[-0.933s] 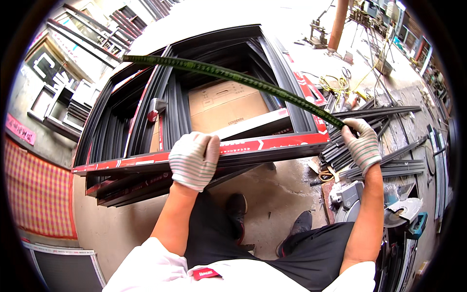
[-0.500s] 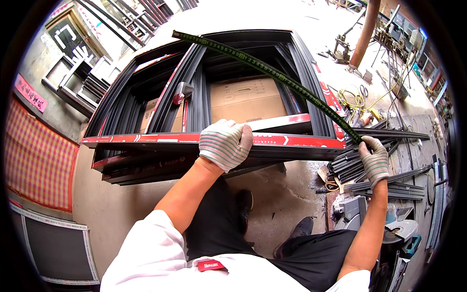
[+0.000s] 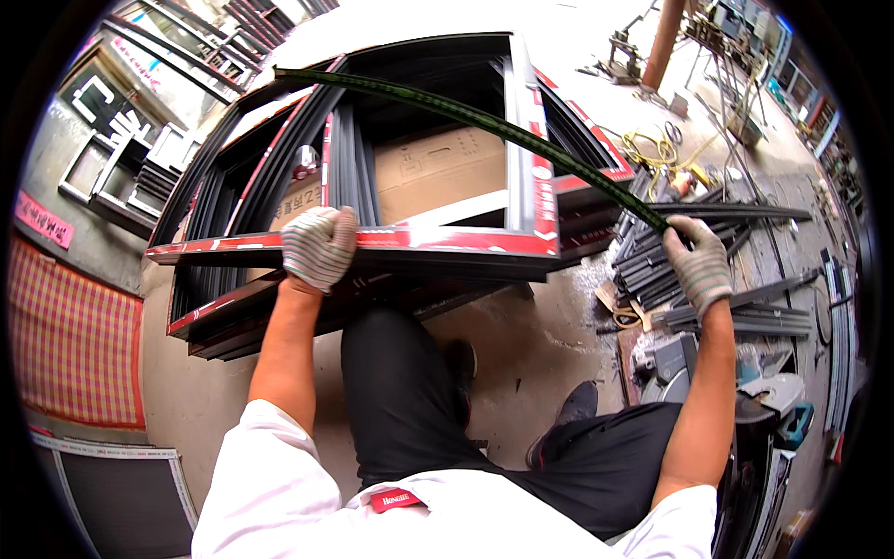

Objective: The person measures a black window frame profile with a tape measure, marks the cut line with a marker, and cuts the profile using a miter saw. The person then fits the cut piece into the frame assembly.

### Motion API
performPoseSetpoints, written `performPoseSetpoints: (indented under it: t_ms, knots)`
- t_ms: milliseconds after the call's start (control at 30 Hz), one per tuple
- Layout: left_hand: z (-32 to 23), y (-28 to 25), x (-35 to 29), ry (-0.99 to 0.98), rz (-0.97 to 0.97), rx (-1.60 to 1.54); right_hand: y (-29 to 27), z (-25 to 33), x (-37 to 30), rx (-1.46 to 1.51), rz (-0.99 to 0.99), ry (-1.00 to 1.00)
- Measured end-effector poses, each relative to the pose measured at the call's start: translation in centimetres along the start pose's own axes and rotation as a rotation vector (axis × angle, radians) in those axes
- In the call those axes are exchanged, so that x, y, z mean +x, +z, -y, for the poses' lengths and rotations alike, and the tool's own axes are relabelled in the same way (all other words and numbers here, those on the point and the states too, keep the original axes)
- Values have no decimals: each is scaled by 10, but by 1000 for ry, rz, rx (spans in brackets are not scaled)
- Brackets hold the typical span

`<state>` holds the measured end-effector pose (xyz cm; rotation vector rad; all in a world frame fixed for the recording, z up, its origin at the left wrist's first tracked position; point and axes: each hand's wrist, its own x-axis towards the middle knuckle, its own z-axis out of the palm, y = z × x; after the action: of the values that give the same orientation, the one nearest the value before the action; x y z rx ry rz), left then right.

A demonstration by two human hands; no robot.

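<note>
Checked cloth hangs far left. Left hand, striped knit glove, fingers curled over near edge of dark, squared frame. Brown cardboard shows through opening. Thin green measuring strip bows above frame, lower end pinched in right hand, thumb against fingers. Dark bars beyond.
</note>
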<state>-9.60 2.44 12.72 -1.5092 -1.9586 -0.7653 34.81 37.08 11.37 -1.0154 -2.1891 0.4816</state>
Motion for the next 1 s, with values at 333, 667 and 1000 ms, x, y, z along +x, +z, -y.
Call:
performPoseSetpoints:
  t_ms: [333, 667, 1000]
  knots:
    - [-76, -13, 27, -94, 251, -274, -11, 23, -7, 166, 41, 199]
    - [-199, 35, 45, -109, 377, -61, -8, 30, -19, 125, 21, 146]
    - [-198, 21, 67, -178, 568, -10, -17, 7, -26, 124, 12, 191]
